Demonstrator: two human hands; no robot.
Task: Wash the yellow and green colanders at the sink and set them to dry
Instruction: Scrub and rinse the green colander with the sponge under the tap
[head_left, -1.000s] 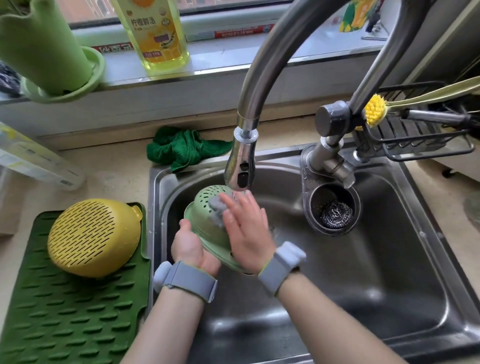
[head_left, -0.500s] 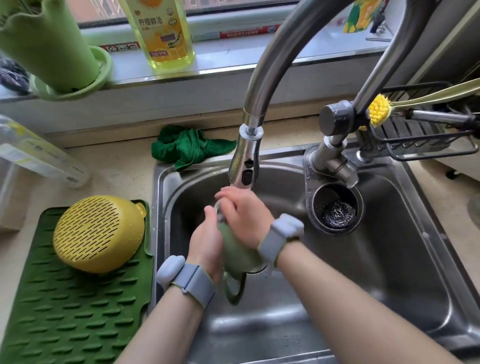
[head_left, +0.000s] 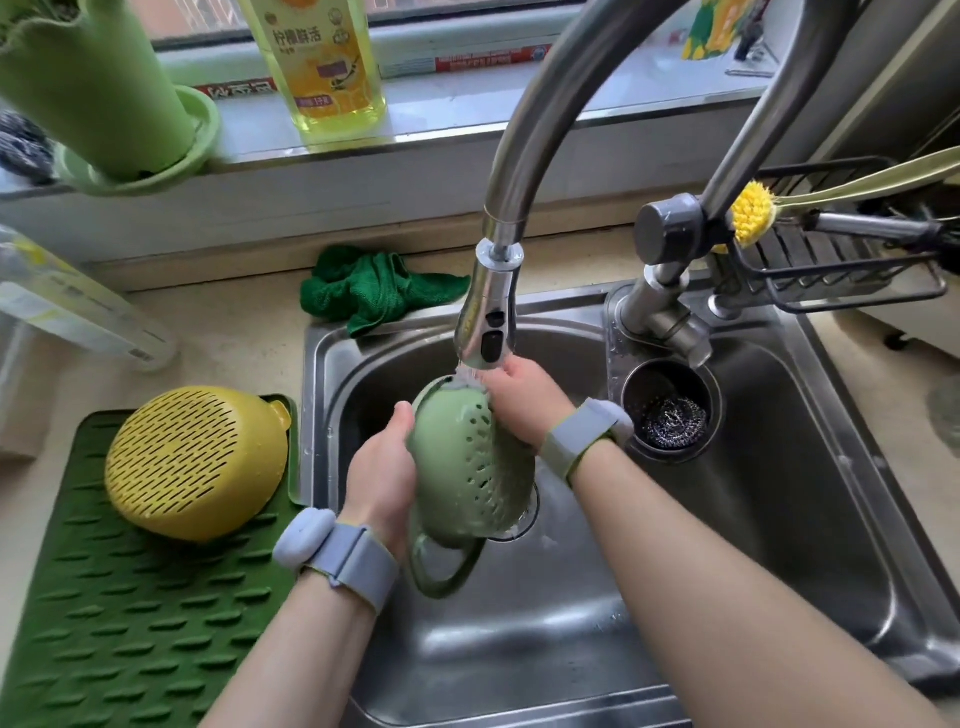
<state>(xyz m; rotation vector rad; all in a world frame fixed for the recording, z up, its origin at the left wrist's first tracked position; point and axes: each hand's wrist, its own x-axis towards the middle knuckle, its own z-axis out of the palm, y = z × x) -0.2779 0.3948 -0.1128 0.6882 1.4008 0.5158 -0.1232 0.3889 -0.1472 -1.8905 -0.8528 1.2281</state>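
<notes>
Left hand (head_left: 382, 480) grips green colander (head_left: 470, 462), right hand (head_left: 524, 397) pinches its rim under faucet (head_left: 485, 332): rinse step; next, likely onto drying mat (head_left: 104, 613) beside yellow colander (head_left: 195, 462).

I count two colanders: a green one (head_left: 470, 462) over the sink (head_left: 779, 545) and a yellow one (head_left: 195, 462) on the single mat (head_left: 130, 623). I see two hands, left (head_left: 382, 480) and right (head_left: 524, 400), each with one wristband, so two bands (head_left: 343, 556) (head_left: 582, 436). One faucet (head_left: 488, 317), one soap bottle (head_left: 322, 62), one green cloth (head_left: 374, 291), one steel scrubber (head_left: 672, 421), one yellow brush (head_left: 753, 215), one wire rack (head_left: 841, 270).
</notes>
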